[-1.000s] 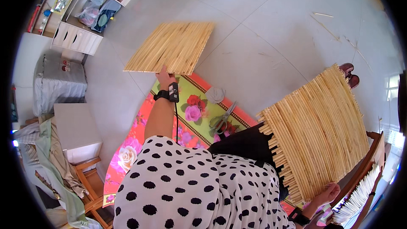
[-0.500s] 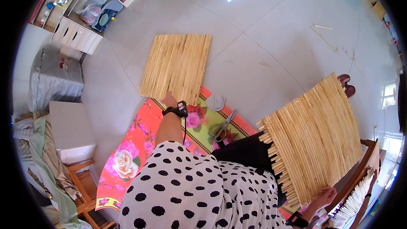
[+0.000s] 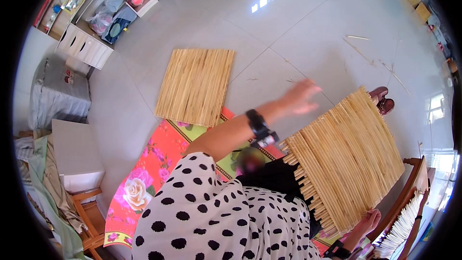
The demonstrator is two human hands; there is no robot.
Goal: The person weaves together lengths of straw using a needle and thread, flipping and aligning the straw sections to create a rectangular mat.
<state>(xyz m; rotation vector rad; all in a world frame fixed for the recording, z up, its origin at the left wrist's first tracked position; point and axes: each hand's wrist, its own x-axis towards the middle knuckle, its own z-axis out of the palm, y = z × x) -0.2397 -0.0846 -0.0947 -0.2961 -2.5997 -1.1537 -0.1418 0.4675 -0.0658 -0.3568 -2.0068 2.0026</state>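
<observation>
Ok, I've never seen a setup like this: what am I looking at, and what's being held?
There's no machine: these are a person's own bare hands. One wide camera worn on the head looks down, so straight edges bend near the picture's rim. The left hand is open and blurred in the air above the floor, with nothing seen in it. The right hand is at the lower right edge of the large stick mat; how firm its grip is, I can't tell. A smaller stick mat lies ahead on the left, its near edge over the flowered sheet.
</observation>
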